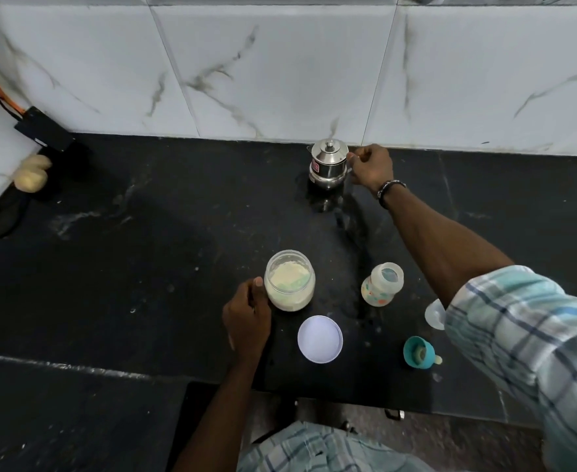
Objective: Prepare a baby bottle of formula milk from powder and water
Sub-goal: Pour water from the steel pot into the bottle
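The right hand (370, 168) is closed around the handle of the steel kettle (328, 163) near the back edge of the countertop (109, 267). It is better to lift it level and pour slowly into the open baby bottle (381, 283) toward the front edge. The right arm is stretched forward. The left hand (247, 320) grips the open powder jar (289, 280).

Left hand (246, 321) near the body, fingers curled, right hand (370, 168) extended far forward, fingers closed

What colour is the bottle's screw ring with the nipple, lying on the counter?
Teal, with a pale nipple; the screw ring shows clearly in the head view.
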